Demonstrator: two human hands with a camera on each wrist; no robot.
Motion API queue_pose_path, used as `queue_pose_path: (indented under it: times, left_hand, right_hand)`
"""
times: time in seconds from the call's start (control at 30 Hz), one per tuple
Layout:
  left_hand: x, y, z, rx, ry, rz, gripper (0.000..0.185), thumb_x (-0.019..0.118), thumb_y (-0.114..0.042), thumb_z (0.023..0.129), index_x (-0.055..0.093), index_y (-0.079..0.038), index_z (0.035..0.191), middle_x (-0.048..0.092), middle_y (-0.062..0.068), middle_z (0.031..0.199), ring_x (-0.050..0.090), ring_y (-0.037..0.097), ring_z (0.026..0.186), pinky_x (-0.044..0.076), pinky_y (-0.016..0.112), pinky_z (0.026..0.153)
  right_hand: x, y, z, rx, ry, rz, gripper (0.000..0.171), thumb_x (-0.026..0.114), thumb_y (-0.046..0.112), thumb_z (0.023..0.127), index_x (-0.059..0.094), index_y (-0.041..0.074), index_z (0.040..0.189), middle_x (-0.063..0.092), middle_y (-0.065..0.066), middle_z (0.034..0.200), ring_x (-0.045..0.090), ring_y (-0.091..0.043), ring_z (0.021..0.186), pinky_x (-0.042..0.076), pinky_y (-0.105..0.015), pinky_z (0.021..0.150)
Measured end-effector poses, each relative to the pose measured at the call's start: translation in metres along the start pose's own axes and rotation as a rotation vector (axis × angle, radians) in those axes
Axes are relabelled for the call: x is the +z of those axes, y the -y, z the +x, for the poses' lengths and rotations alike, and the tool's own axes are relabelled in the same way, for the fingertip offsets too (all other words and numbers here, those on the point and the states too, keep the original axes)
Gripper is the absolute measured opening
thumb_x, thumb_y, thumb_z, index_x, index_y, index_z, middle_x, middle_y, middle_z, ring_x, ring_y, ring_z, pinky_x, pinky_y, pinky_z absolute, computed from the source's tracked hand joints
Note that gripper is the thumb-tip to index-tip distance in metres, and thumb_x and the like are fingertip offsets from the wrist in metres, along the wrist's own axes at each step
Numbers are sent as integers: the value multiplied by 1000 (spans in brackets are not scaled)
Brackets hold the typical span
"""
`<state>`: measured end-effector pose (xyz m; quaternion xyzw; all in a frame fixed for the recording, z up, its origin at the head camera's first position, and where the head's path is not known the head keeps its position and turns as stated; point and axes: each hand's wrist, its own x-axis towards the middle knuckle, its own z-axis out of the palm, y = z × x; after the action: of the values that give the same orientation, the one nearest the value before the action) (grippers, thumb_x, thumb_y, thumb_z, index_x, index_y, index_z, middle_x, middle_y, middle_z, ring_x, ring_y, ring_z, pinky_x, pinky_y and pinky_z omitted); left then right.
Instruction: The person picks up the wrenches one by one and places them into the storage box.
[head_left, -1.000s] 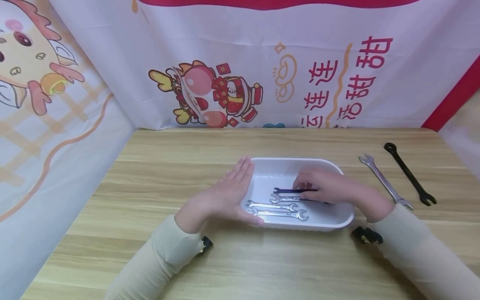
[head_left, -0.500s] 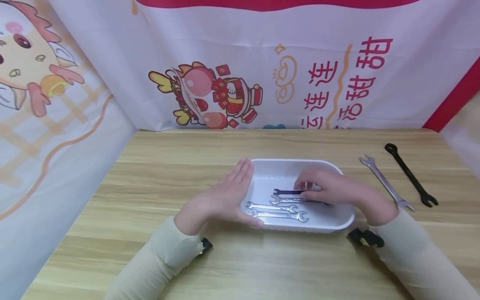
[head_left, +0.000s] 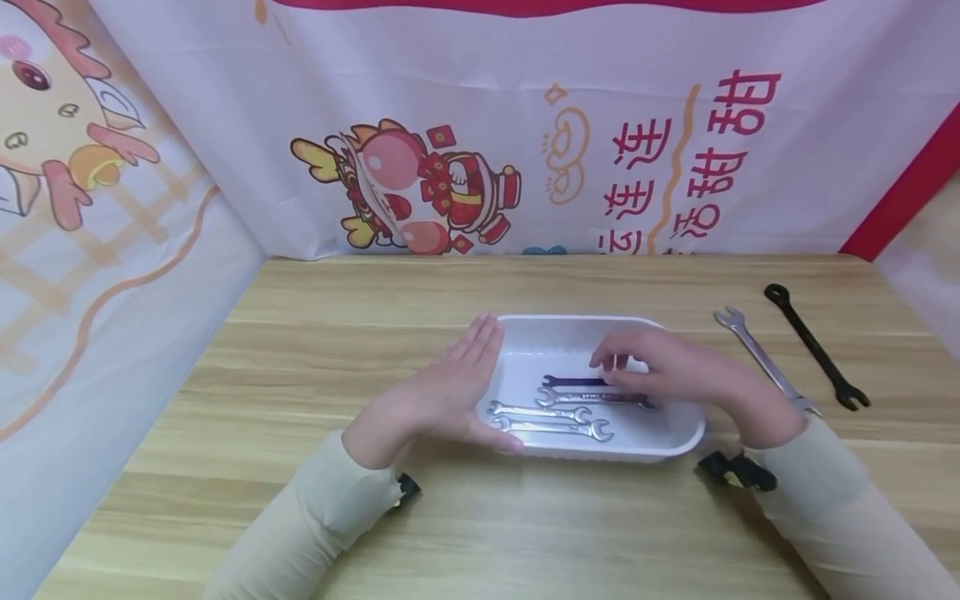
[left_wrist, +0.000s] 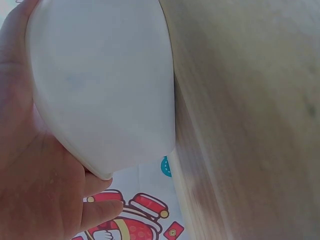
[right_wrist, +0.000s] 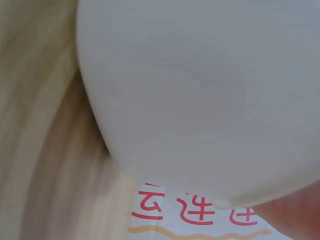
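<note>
A white plastic tray (head_left: pixel 570 317) stands on the table and holds several open-ended wrenches. Two silver wrenches (head_left: pixel 555 427) lie near its front wall, with another silver wrench (head_left: pixel 573 397) and a dark wrench (head_left: pixel 572 381) behind. My left hand (head_left: pixel 450 387) lies along the tray's left end, fingers fairly straight, thumb by the front rim; the left wrist view has this hand (left_wrist: pixel 45 180) against the outer wall. Over the tray's right half, my right hand (head_left: pixel 660 362) hovers with loosely bent fingers, hiding the dark wrench's right end. No wrench shows between its fingertips.
To the right of the tray, a silver wrench (head_left: pixel 765 358) and a longer black combination wrench (head_left: pixel 817 346) lie on the wooden table (head_left: pixel 360 308). A printed cloth (head_left: pixel 450 67) hangs behind the table, and another covers the left side.
My right hand has risen slightly and shifted away from the wrenches, baring more of the silver one beneath it. The left hand and the tray stay in place; the head view shifts slightly.
</note>
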<state>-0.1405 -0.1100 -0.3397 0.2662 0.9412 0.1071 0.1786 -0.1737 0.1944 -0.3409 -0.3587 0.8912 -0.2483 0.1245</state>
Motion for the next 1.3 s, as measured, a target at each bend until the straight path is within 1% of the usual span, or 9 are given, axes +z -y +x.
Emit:
queue_pose_path:
  times: [0.13,0.3,0.53,0.77,1.0,1.07,1.13,1.23,1.3]
  left_hand:
    - [1,0,0,2,-3,4,141,65,-85,65,-8,-11,159,-15,5,168,-16,19,155,7,42,125]
    - [1,0,0,7,-5,9,141,65,-85,65,-10,-12,159,-15,5,168,-17,19,155,6,42,125]
    - [0,1,0,3,2,13,141,64,-86,64,-11,-13,159,-16,5,168,-17,19,154,6,42,125]
    - [0,1,0,9,-2,4,141,66,-84,65,-8,-11,160,-15,4,168,-16,19,155,6,43,125]
    - [0,2,-1,8,2,-1,141,65,-85,65,-9,-12,159,-17,3,168,-18,18,154,6,43,125]
    - [0,3,0,7,5,-1,141,65,-85,65,-9,-12,159,-18,3,167,-18,18,154,6,43,125]
    - [0,3,0,7,7,-1,141,64,-86,65,-9,-12,159,-19,3,167,-19,18,154,6,43,125]
    - [0,3,0,10,6,-1,141,64,-87,65,-9,-12,159,-19,3,167,-19,18,154,6,42,125]
    - [0,3,0,15,3,1,141,63,-87,65,-9,-11,159,-18,4,167,-19,18,154,6,42,125]
  right_hand:
    - [-6,1,-4,2,-24,2,20,64,16,97,71,13,116,71,-2,107,64,-13,100,55,-44,90]
    - [-17,2,-12,3,-122,-25,19,65,13,96,71,16,114,72,1,103,63,-9,95,57,-42,86]
    - [-30,1,-21,-58,-252,-92,18,66,10,95,72,17,110,72,4,100,63,-7,92,59,-35,81]
    - [-41,-4,-30,-65,-340,-140,21,68,6,92,71,18,110,72,6,102,60,-4,91,57,-27,82]
    - [-48,-10,-37,-35,-407,-212,23,71,6,90,72,17,110,73,5,101,59,-3,90,57,-34,81]
    - [-50,-13,-39,-12,-427,-216,24,72,6,89,72,17,111,73,4,101,58,-1,91,57,-31,81]
    - [-52,-16,-42,-10,-446,-215,25,72,5,89,72,16,111,73,3,100,57,1,90,55,-22,80]
    - [-55,-20,-45,6,-474,-183,25,71,3,89,73,14,111,73,1,99,54,5,89,46,-8,81]
    - [-57,-22,-48,27,-484,-167,25,71,4,89,73,13,112,72,0,98,52,6,89,41,-5,82]
